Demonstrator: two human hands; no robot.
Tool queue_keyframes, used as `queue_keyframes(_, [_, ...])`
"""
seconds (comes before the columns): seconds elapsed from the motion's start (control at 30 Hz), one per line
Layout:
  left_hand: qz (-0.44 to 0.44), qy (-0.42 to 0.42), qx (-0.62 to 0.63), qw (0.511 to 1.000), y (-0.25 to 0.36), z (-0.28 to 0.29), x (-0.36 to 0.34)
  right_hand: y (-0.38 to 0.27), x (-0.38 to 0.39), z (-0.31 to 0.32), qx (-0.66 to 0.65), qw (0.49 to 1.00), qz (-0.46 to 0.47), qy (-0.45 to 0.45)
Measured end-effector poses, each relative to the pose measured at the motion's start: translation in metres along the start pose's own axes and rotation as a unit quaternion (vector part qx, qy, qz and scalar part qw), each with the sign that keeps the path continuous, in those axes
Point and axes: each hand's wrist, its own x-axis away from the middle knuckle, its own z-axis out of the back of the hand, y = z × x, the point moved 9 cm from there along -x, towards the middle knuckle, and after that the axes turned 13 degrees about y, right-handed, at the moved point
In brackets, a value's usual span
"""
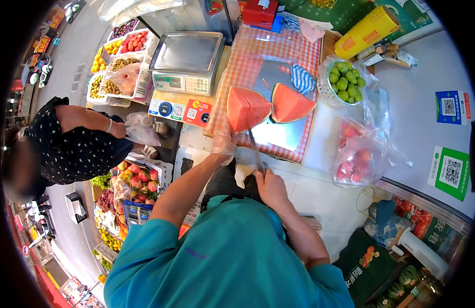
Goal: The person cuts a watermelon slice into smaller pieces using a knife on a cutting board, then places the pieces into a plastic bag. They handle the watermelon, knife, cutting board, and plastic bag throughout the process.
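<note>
My left hand [224, 143], in a clear plastic glove, grips the near left side of a watermelon wedge [246, 109]. Thin cut lines run across that wedge's red flesh. My right hand [271, 186] is closed round the handle of a knife [256, 147]. Its blade points away from me, with the far end at the wedge's near edge; whether it is inside the flesh I cannot tell. To the right, a second watermelon wedge [293, 104] stands apart from both hands. Both wedges are on a shiny metal board [278, 134] over an orange checked cloth [224, 84].
A weighing scale [187, 56] stands at the left. At the right are a white basket [324, 84] of green fruit and a plastic bag [353, 159] of red fruit. Behind lies a striped cloth [302, 78]. A person [73, 138] holding a plastic bag stands left, near fruit crates.
</note>
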Motion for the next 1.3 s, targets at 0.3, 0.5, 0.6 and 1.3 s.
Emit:
queue_keyframes(0.3, [0.035,-0.038,0.029,0.998,0.012,-0.002,-0.006,-0.018,-0.107,0.003,-0.022,0.997,-0.001,0.071])
queue_keyframes(0.5, [0.033,0.023,-0.035,0.999,0.025,-0.005,-0.012,0.008,-0.095,-0.05,-0.032,0.998,0.025,0.053])
queue_keyframes(0.6, [0.078,0.027,-0.05,0.995,0.029,-0.005,-0.007,0.035,-0.056,-0.042,-0.031,0.999,0.024,-0.004])
queue_keyframes(1.3, [-0.009,0.001,-0.089,0.996,0.01,-0.008,-0.014,0.059,-0.117,0.003,-0.209,0.975,-0.016,0.08])
